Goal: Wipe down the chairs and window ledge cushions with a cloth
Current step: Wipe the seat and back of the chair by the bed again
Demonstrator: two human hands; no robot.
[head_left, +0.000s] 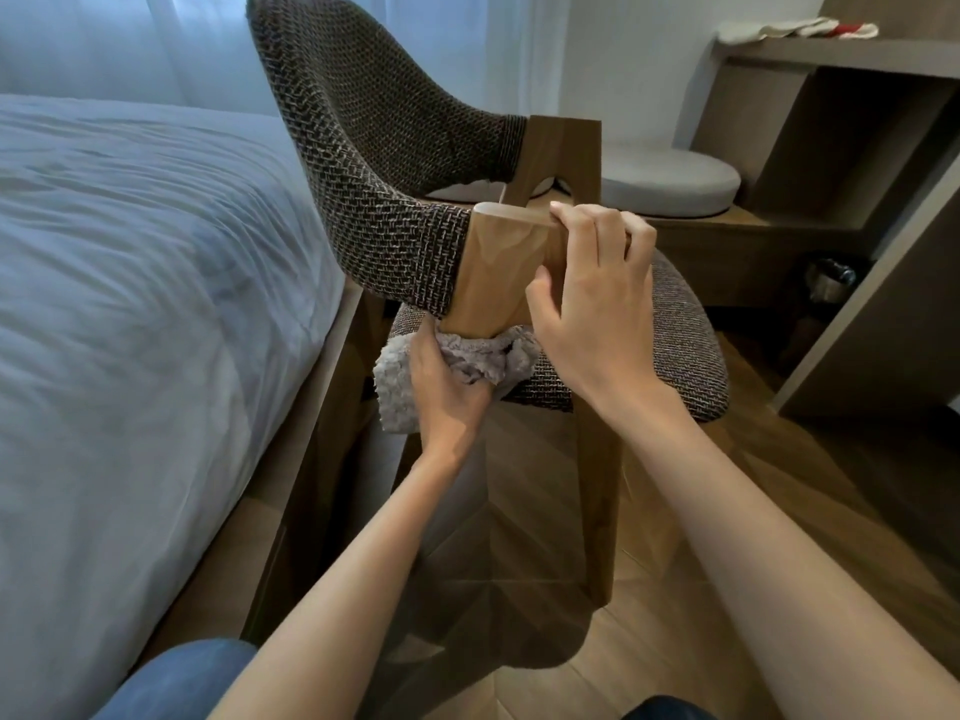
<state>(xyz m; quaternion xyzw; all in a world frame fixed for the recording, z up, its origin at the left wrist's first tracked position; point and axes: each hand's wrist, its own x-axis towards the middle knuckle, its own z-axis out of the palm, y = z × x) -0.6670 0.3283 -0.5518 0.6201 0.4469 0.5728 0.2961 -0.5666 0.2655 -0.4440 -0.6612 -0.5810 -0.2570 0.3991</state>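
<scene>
- My left hand grips the grey cloth against the chair armrest's underside, above the seat.
- My right hand curls around the wooden armrest.

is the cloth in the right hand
No, the left hand grips the cloth under the chair's wooden arm, while the right hand holds that arm.

Bedroom: made bed, sheer curtains

No text, label, brand, number or sign can be read anywhere in this view.
</scene>
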